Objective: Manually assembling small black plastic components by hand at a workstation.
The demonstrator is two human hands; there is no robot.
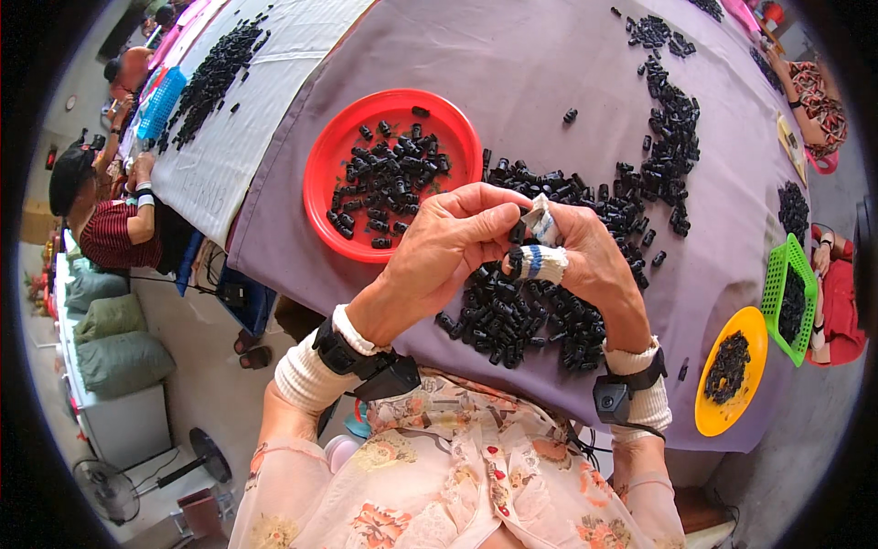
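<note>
Two co-workers, one in a striped top (119,233), the other (130,75) farther back, are at the far left beside a blue basket (163,102) and a spread of black pieces (215,78) on a white cloth (283,64). Next, on a purple tablecloth (530,91), lies a red plate (315,174) strewn with more of these short, tube-like pieces. Just right of the plate, the left hand (425,242) is nearly closed, thumb and forefinger pinched on a small black piece (518,234), which is raised above the tablecloth between both hands. The right hand (594,256) is half curled, with white, blue-striped wraps (547,264) on its fingers; its covered tips meet at that piece, though whether they grip it I cannot tell. Beneath and beyond the hands, a large heap of black pieces (530,320) stretches toward the far side. Rightward come a yellow plate (718,421) of small dark bits and, just beside it, a green basket (775,274) holding dark pieces. Near the right edge sits a person in red (840,306).
</note>
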